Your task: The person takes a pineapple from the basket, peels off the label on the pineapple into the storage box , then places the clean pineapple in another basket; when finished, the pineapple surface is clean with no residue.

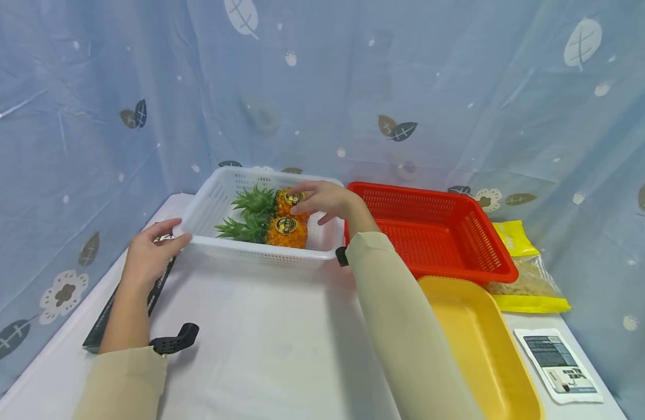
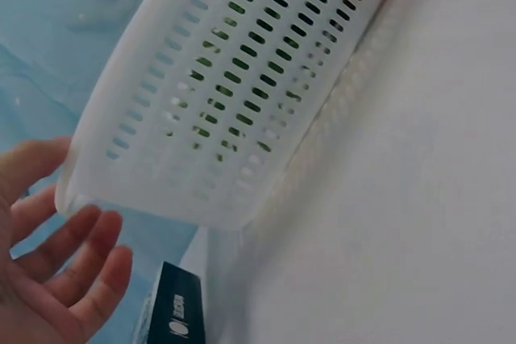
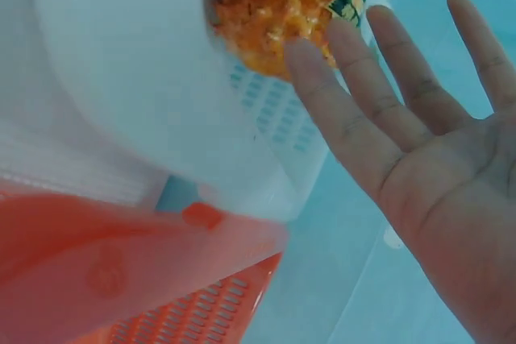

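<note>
Two pineapples (image 1: pixel 286 226) lie side by side in the white basket (image 1: pixel 259 251), their green leaves toward the left. My right hand (image 1: pixel 328 199) is over the basket's right part, fingers spread at the rear pineapple; in the right wrist view the open hand (image 3: pixel 435 134) is beside the orange fruit (image 3: pixel 274 14), palm in sight. At the basket's left front corner is my left hand (image 1: pixel 150 252), its thumb and fingers at the rim. The left wrist view has that hand (image 2: pixel 56 255) with fingers loosely bent by the white basket's corner (image 2: pixel 161 191).
A red basket (image 1: pixel 422 245) stands right of the white one, with a yellow tray (image 1: pixel 475 344) in front. Further right are a yellow-ended clear bag (image 1: pixel 532 280) and a white packet (image 1: pixel 558 364). A long dark box (image 1: pixel 104 321) lies under my left forearm. Blue curtain (image 1: pixel 322 87) surrounds the table.
</note>
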Demonstrator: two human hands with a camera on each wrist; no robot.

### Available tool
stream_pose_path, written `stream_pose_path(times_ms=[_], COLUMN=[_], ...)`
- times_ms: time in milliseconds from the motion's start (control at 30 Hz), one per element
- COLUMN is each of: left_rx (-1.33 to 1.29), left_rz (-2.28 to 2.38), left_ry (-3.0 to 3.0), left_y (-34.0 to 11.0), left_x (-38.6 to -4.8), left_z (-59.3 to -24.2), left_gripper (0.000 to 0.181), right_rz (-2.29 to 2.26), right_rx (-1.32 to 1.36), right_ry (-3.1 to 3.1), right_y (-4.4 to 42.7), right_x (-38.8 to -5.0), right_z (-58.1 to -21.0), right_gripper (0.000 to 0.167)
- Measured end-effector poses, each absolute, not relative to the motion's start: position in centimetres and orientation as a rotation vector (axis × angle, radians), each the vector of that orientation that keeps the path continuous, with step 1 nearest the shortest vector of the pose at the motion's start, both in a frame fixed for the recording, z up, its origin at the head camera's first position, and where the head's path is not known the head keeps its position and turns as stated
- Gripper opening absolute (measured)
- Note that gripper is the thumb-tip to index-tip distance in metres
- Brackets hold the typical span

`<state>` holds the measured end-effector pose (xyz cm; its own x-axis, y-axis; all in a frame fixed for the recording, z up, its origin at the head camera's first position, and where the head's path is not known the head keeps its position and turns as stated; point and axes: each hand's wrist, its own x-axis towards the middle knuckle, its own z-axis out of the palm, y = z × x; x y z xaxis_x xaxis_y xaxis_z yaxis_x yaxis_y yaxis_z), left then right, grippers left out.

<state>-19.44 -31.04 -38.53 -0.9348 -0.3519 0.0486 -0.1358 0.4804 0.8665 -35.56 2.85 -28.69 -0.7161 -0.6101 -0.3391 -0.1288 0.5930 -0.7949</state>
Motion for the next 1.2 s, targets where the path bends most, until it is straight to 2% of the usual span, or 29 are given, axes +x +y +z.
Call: stream_pose_path(times_ms=[267, 600, 800, 1200], left_rx=[0.399, 0.432, 0.454, 0.433], left_rz=[-1.616, -2.105, -2.084, -2.153], left_ry=[-2.35, -2.007, -2.014, -1.962], left_y=[-31.1, -30.6, -30.7, -30.7], left_x=[-20.1, -20.7, -20.7, -20.7], left_z=[-39.5, -40.1, -39.9, -40.2], left_gripper=[0.071, 0.077, 0.075, 0.077], right_rz=[-0.903, -0.816, -0.805, -0.797], right_rx=[-0.558, -0.508, -0.514, -0.51], right_ry=[2.251, 2.261, 2.256, 2.246], right_y=[2.4, 2.3, 1.7, 1.2], right_x=[-35.9, -36.1, -36.3, -36.6], right_z=[-29.6, -30.3, -28.8, -29.4], right_gripper=[0.064, 0.064, 0.065, 0.065])
